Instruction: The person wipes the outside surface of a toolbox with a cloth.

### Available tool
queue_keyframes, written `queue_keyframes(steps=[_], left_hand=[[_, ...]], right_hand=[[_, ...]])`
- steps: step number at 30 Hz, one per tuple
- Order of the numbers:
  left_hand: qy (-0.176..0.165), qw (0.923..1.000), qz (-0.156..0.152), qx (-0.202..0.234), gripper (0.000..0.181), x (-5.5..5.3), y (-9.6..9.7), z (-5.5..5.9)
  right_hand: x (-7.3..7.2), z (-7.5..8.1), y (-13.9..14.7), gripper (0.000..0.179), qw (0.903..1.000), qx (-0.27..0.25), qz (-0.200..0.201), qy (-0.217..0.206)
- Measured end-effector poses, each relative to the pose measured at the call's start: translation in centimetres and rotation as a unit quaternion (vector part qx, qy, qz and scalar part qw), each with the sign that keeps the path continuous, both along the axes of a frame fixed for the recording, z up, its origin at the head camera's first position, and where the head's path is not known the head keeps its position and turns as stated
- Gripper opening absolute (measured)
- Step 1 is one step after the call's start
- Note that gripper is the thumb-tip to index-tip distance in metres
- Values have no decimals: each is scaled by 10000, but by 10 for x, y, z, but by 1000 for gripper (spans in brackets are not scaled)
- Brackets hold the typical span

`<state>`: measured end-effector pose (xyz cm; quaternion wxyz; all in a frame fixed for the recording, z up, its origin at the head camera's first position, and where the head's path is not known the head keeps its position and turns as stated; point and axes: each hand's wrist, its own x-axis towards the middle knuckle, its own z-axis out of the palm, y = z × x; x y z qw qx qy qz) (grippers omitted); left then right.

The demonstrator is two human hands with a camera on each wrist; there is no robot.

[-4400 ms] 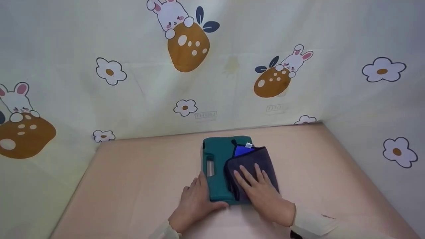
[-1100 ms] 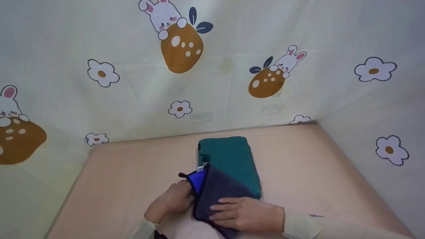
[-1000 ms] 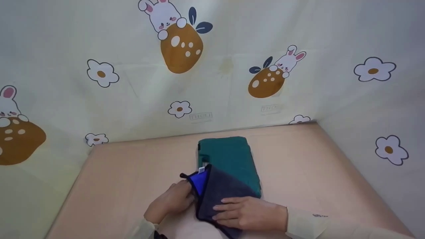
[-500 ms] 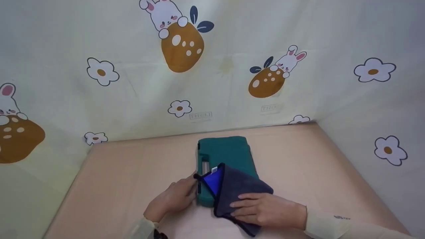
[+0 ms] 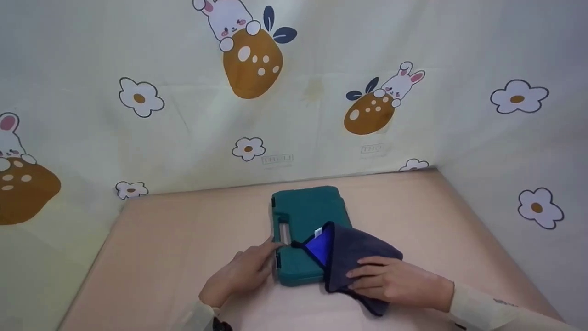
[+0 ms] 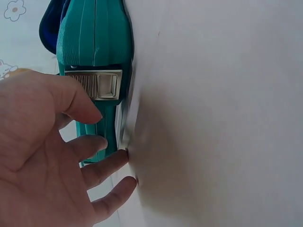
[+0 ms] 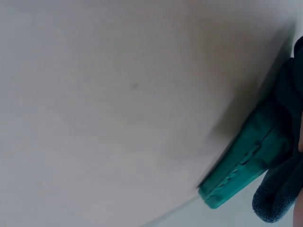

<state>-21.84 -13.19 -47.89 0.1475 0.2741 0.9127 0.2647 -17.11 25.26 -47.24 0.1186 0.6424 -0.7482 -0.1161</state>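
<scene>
A green plastic case with a cut-out handle lies flat on the table. Over its lower right part lies a folded cloth, dark grey with a blue inner side, black edging and a white tag. My right hand rests on the cloth with its fingers extended across it. At the case's left side is my left hand, index finger at the handle. In the left wrist view the relaxed fingers and thumb are beside the handle and a metal latch. The right wrist view shows the case's edge and a bit of cloth.
The table has a pinkish-beige cover. Behind and at both sides rises a pale curtain printed with rabbits, brown fruit and flowers.
The cloth has slid rightward over the case under my right hand, uncovering the case's lower left part and handle. My left hand stays at the case's left side.
</scene>
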Motion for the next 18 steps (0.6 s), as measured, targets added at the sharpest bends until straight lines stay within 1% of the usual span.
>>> queue_keyframes(steps=[4,9,12,14,16,18], left_hand=[[-65,10000,43,-43,52,1,1,1],[-142,9999,55,-9,54,1,1,1],[-94,9999,57,-15,54,1,0,1],[-49,10000,58,-19,54,2,0,0],[-6,10000,42,-17,53,3,-1,0],[22,10000,5,-5,52,4,-1,-1]], right_hand=[[-3,1,13,50,9997,-143,-97,-167],[-5,1,29,47,9983,-446,-184,-332],[-8,0,39,45,9975,-574,-220,-358],[-10,0,45,40,9970,-654,-238,-339],[-13,0,51,31,9964,-752,-275,-285],[-17,1,56,27,9950,-899,-368,-237]])
